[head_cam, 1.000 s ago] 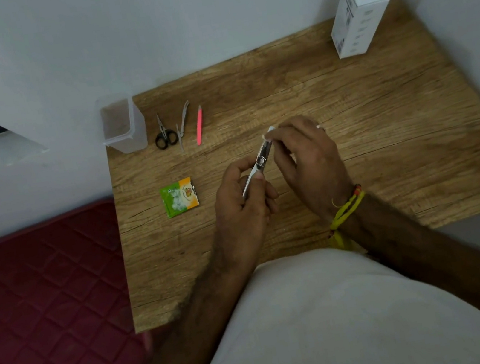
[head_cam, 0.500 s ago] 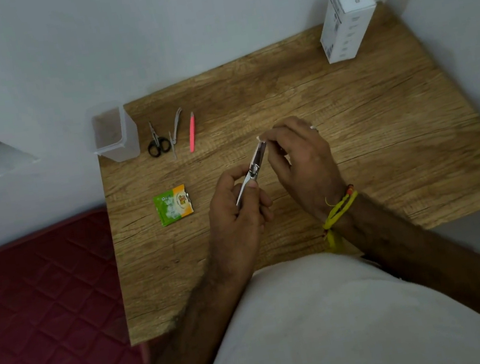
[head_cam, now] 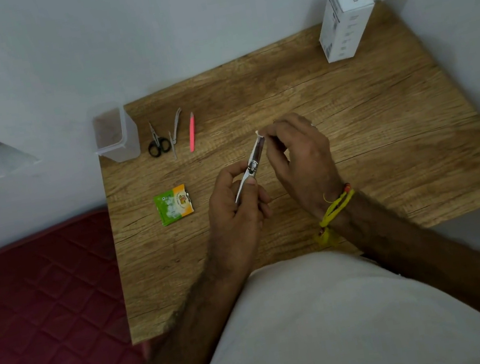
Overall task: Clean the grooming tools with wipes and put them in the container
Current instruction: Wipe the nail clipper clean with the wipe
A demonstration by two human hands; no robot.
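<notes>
My left hand (head_cam: 236,204) grips the lower end of a metal nail clipper (head_cam: 253,164), held tilted above the wooden table (head_cam: 366,136). My right hand (head_cam: 300,156) pinches a small white wipe (head_cam: 258,132) against the clipper's upper tip. At the back left of the table lie small black-handled scissors (head_cam: 158,144), a metal cuticle tool (head_cam: 176,132) and pink tweezers (head_cam: 191,132). A clear plastic container (head_cam: 114,135) stands upright at the table's back left corner, left of the scissors.
A green and orange wipe sachet (head_cam: 174,204) lies left of my left hand. A white box (head_cam: 343,20) stands at the back right near the wall. A red quilted mattress (head_cam: 41,307) lies beyond the table's left edge.
My hands stay together on the clipper; the right hand's wipe has shifted slightly along its upper end. The camera view drifted a little.
</notes>
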